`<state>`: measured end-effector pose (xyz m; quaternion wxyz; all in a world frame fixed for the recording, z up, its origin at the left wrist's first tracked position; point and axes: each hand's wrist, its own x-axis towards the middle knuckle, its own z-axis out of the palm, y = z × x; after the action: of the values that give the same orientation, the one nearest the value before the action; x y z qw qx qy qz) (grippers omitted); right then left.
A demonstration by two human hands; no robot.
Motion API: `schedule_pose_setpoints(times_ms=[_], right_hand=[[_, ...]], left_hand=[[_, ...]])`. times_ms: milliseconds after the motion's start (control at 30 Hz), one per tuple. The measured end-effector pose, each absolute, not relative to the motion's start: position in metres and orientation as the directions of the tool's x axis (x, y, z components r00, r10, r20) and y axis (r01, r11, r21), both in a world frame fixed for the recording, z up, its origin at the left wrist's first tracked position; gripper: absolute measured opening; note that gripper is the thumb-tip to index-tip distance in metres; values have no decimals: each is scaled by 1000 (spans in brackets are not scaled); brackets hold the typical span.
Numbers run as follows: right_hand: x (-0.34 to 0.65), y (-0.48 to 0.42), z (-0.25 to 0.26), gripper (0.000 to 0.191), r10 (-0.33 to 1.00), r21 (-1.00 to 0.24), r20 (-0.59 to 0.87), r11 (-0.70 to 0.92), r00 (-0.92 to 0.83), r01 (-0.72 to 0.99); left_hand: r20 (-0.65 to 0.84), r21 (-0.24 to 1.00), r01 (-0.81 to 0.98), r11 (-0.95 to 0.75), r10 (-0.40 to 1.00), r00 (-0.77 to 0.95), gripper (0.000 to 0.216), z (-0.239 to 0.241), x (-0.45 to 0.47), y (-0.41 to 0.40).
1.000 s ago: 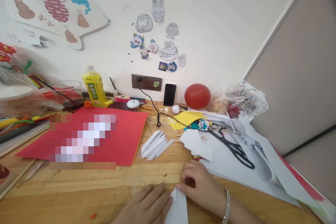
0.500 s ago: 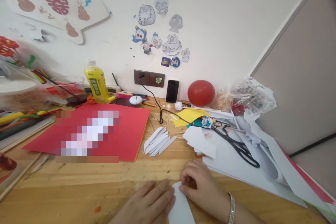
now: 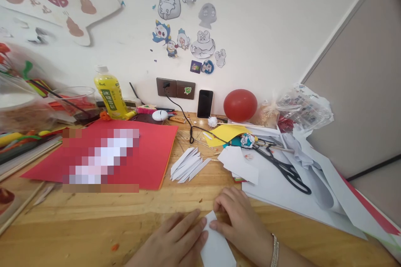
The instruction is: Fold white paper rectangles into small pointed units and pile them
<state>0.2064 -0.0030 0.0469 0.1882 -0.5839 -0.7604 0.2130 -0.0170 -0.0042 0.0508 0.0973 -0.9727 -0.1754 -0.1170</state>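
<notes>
A narrow piece of white paper (image 3: 216, 242) lies on the wooden table at the bottom of the view, its far end coming to a point. My left hand (image 3: 178, 235) rests flat with fingers stretched out, the fingertips pressing the paper's left edge. From the other side, my right hand (image 3: 235, 217) has its thumb on the far right edge of the paper and its fingers curled round that corner. A sparkly bracelet circles the right wrist. Beyond the hands lie a pile of folded white paper pieces (image 3: 188, 164) and a stack of white paper pieces (image 3: 239, 164).
Red paper sheets (image 3: 156, 150) lie on the left. Black-handled scissors (image 3: 290, 175) rest on white sheets at the right. Along the wall stand a yellow drink bottle (image 3: 110, 94), a phone (image 3: 205, 104) and a red balloon (image 3: 240, 105). A black cable (image 3: 180, 108) hangs from the socket.
The far end of the white paper now shows a clearer point, and more of its near part is visible. My right fingers have loosened slightly. The camera has tilted a little downward.
</notes>
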Motion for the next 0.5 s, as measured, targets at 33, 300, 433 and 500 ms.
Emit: schedule_pose_setpoints(times_ms=[33, 300, 433, 500], right_hand=[[206, -3, 48, 27, 968, -538, 28, 225, -250, 812], [206, -1, 46, 29, 968, -552, 19, 220, -252, 805], [206, 0, 47, 26, 969, -570, 21, 213, -245, 794], [206, 0, 49, 24, 970, -585, 21, 210, -244, 783]], left_hand=[[248, -135, 368, -920, 328, 911, 42, 51, -17, -5], [220, -162, 358, -920, 320, 921, 49, 45, -21, -6], [230, -160, 369, -916, 329, 916, 47, 45, -22, -6], [206, -173, 380, -909, 343, 916, 48, 45, -22, -6]])
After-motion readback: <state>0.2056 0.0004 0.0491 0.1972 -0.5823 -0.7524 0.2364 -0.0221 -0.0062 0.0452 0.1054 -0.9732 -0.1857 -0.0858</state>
